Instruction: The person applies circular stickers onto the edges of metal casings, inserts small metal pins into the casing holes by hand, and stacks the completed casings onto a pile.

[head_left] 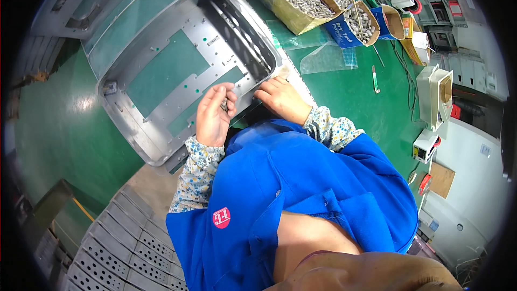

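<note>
Blue jacket seen nearest, lower ctr. Gray metal housing set upper L of frame; work judged unfinished, as some holes look unfilled; amt done can't be told. Small metal parts held in curled L hand; R hand laid at housing rim, fingers bent, contents hidden. Divided carton, top ctr, filled w/ metal pins; blue box, upper R, w/ metal sleeves.

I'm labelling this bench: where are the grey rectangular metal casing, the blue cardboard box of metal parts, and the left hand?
Grey rectangular metal casing [133, 126], head view: inner lower-left wall.
Blue cardboard box of metal parts [341, 31], head view: front wall.
Left hand [213, 112], head view: its middle.
</note>
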